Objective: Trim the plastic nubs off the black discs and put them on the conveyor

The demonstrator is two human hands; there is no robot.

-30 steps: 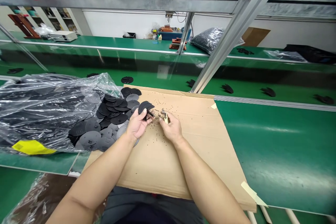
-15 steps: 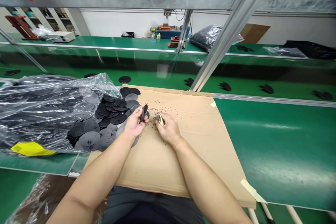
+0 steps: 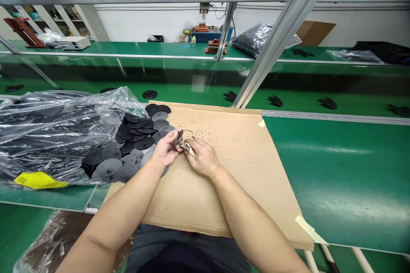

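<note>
Black plastic disc (image 3: 175, 140) sits pinched, tilted on edge, in the left hand (image 3: 165, 150); the right hand (image 3: 202, 158) grips a small metal tool (image 3: 185, 146) against it. Black specks (image 3: 195, 121) litter cardboard (image 3: 256, 187) beyond both hands; more discs (image 3: 109, 167) pile left of the left hand.

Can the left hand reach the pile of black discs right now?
Probably yes. The left hand sits right beside the pile of black round plastic discs, nothing between them. But it grips one black disc, so it would likely have to set that down first.
</note>
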